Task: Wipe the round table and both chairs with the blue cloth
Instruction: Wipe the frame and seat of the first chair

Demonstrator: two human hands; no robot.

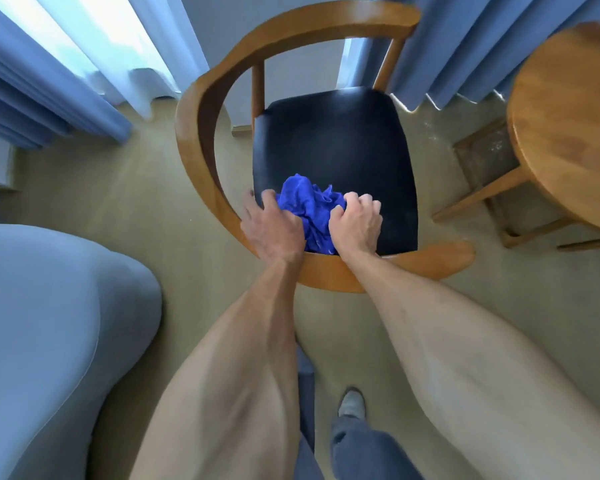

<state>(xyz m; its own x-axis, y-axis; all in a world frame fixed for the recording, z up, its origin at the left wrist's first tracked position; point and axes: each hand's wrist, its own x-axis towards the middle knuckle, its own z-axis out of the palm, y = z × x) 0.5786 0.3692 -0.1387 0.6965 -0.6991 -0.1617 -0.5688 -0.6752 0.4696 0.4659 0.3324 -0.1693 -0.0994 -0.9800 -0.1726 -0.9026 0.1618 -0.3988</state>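
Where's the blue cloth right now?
The crumpled blue cloth lies on the chair's black padded seat, at its near edge, gripped between the left hand and right hand.

Blue cloth (309, 211), wooden chair (201, 109), round table (568, 126).

Cloth: vivid blue, crumpled into a loose bunch, lying on the near part of the chair's black padded seat (333, 147), just inside the curved back rail. Chair: light-brown wood, rail sweeping in an arc round the left and near sides of the seat, two slim spindles at the far side. Table: round, same wood tone, surface bare where visible, standing right of the chair, partly out of view, legs and stretchers below.
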